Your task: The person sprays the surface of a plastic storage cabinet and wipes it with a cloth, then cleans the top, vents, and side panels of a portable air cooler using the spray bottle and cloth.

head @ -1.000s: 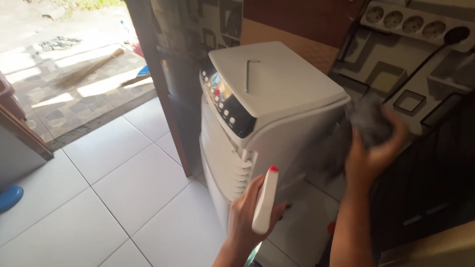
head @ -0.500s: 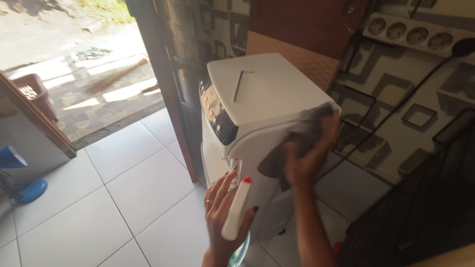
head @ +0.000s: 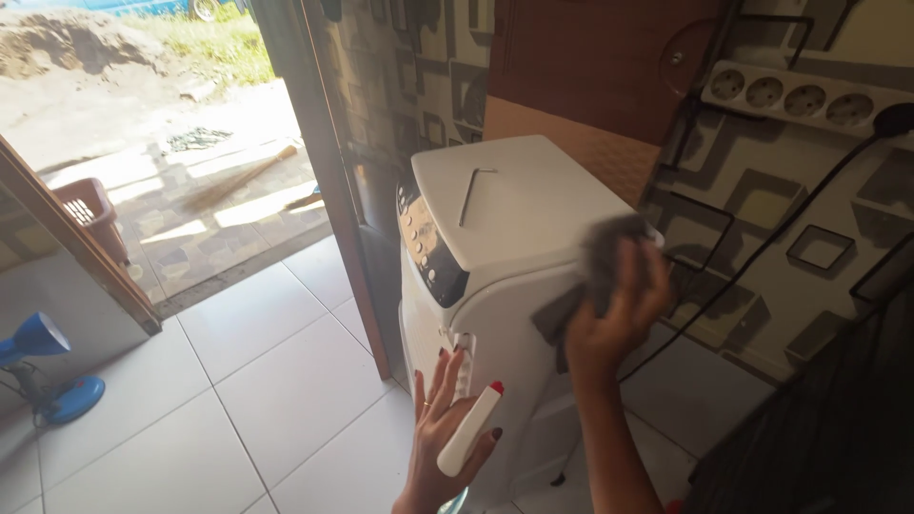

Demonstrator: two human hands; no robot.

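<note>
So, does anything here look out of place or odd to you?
One thing: a bent metal key, like a hex key, lies loose on the flat top of the white air cooler, close to where the right hand presses a grey cloth. The left hand holds a white spray bottle.

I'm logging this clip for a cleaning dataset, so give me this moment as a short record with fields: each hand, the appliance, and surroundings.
left hand: left hand holds a white spray bottle with a red tip, fingers spread
right hand: right hand presses a grey cloth to the appliance's upper side edge
appliance: white air cooler, dark control panel facing the doorway
on top: bent metal key
wall: white power strip, black cable plugged in
floor: white tiles, blue desk lamp
</note>
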